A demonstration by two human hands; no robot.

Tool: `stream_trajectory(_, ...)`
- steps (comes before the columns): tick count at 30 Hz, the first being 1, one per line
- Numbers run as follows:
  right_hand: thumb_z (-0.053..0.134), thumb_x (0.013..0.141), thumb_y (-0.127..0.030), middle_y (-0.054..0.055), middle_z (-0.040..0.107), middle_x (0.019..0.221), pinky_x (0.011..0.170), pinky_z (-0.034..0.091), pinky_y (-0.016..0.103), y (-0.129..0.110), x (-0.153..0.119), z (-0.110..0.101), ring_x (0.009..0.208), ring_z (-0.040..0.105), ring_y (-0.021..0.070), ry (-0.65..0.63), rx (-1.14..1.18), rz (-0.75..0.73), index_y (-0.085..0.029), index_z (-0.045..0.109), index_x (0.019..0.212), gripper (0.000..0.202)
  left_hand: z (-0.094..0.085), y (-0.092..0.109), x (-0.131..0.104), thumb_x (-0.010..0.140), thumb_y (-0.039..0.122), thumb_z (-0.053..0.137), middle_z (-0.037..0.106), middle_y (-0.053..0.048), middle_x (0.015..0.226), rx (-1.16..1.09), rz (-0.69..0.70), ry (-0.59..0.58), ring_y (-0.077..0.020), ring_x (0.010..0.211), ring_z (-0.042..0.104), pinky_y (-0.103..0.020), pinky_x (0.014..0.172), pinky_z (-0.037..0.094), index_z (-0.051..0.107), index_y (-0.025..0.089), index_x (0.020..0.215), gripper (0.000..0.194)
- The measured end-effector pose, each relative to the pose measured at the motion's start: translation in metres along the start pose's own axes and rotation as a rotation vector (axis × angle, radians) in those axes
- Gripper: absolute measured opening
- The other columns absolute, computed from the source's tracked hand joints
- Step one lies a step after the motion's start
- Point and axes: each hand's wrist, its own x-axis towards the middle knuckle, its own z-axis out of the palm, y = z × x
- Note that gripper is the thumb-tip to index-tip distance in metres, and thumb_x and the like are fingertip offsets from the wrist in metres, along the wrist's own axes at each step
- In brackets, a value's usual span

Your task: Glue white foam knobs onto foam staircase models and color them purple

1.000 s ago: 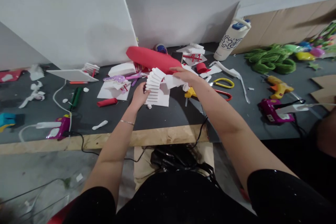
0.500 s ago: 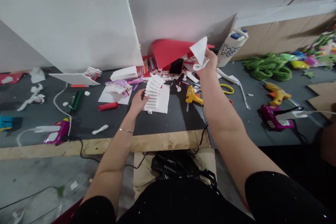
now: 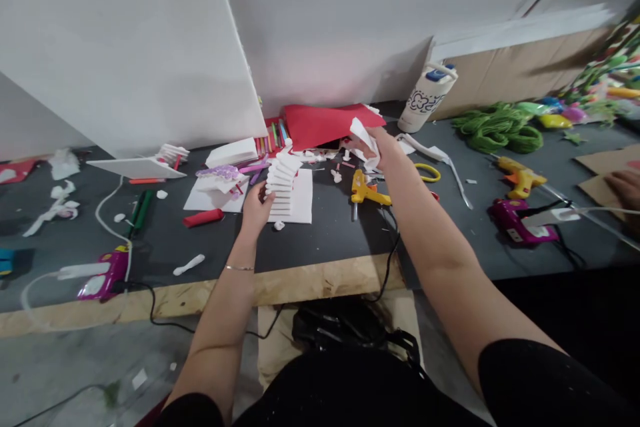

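My left hand [image 3: 257, 205] grips the lower left edge of a small white model staircase [image 3: 281, 188], its fingers partly hidden behind it. The staircase has a fanned row of steps and stands on a white square board [image 3: 303, 197]. Farther back, my right hand [image 3: 384, 145] is closed on a folded white sheet piece [image 3: 365, 137], just in front of a red sheet [image 3: 320, 125]. Below that hand lies a yellow glue gun [image 3: 367, 190], with yellow-handled scissors [image 3: 429, 172] partly hidden by my forearm.
White scraps [image 3: 337, 175] and a red roll [image 3: 203, 217] lie about. A patterned tumbler [image 3: 425, 100] stands at the wall. Purple power strips [image 3: 107, 273] with cords sit at both sides. Green cord bundles [image 3: 495, 127] lie right, near another person's hand [image 3: 625, 188].
My right hand has come down with the white piece, and the raised red sheet now lies lower and flatter. My left hand keeps its hold on the staircase. The view has shifted slightly.
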Motion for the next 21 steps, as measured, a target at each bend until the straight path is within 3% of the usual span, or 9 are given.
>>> stream_trajectory(4,0.065,0.085,-0.024,0.0,0.069,0.081,0.046,0.036,0.021,-0.003,-0.036,-0.014,0.066,0.063,0.0136,0.075,-0.125,0.002,-0.021,0.069,0.097,0.013,0.001,-0.006,0.003,0.085,0.037,0.068,0.076,-0.018,0.128,0.012,0.0,0.022,-0.0295,0.114,0.074,-0.047,0.106,0.058,0.066,0.013,0.129,0.049)
stream_trajectory(6,0.068,0.084,-0.025,-0.001,0.069,0.078,0.051,0.041,0.023,0.005,-0.06,-0.011,0.063,0.059,0.0127,0.014,-0.221,-0.034,-0.022,0.074,0.099,0.016,0.002,-0.005,0.002,0.087,0.038,0.067,0.075,-0.019,0.131,0.026,0.012,0.015,-0.0303,0.117,0.073,-0.047,0.108,0.057,0.065,0.013,0.13,0.05)
stream_trajectory(8,0.065,0.09,-0.033,0.002,0.076,0.088,0.061,0.05,0.028,0.019,-0.087,-0.001,0.071,0.065,0.0155,-0.253,-0.535,-0.166,-0.024,0.077,0.104,0.02,0.003,-0.003,0.001,0.088,0.037,0.066,0.073,-0.02,0.134,0.044,0.024,0.004,-0.0306,0.12,0.072,-0.047,0.11,0.055,0.065,0.013,0.131,0.05)
stream_trajectory(10,0.062,0.094,-0.03,0.005,0.08,0.104,0.077,0.055,0.031,0.035,-0.11,0.009,0.089,0.072,0.0195,-0.539,-0.871,-0.35,-0.025,0.078,0.106,0.02,0.003,0.001,0.0,0.09,0.037,0.066,0.073,-0.019,0.135,0.065,0.034,0.004,-0.0306,0.121,0.072,-0.046,0.111,0.055,0.065,0.014,0.132,0.048)
stream_trajectory(12,0.062,0.096,-0.027,0.008,0.079,0.111,0.081,0.053,0.032,0.048,-0.125,0.014,0.098,0.074,0.0226,-0.634,-1.113,-0.448,-0.022,0.077,0.1,0.016,0.002,0.004,-0.002,0.092,0.039,0.065,0.074,-0.019,0.134,0.094,0.043,0.022,-0.0305,0.123,0.071,-0.045,0.111,0.055,0.066,0.015,0.131,0.046)
stream_trajectory(17,0.055,0.1,-0.028,0.011,0.079,0.108,0.064,0.041,0.03,0.048,-0.133,-0.005,0.093,0.074,0.0253,-0.505,-1.489,-0.435,-0.02,0.075,0.098,0.022,0.0,0.008,-0.003,0.098,0.042,0.061,0.074,-0.018,0.132,0.207,0.055,0.059,-0.0313,0.124,0.071,-0.042,0.11,0.055,0.068,0.016,0.129,0.041)
stream_trajectory(21,0.058,0.097,-0.027,0.01,0.08,0.107,0.065,0.043,0.031,0.039,-0.131,-0.024,0.094,0.074,0.0266,-0.479,-1.468,-0.394,-0.022,0.075,0.097,0.017,-0.004,0.007,0.001,0.097,0.035,0.06,0.072,-0.02,0.137,0.248,0.06,0.039,-0.0318,0.128,0.069,-0.044,0.113,0.052,0.065,0.013,0.134,0.042)
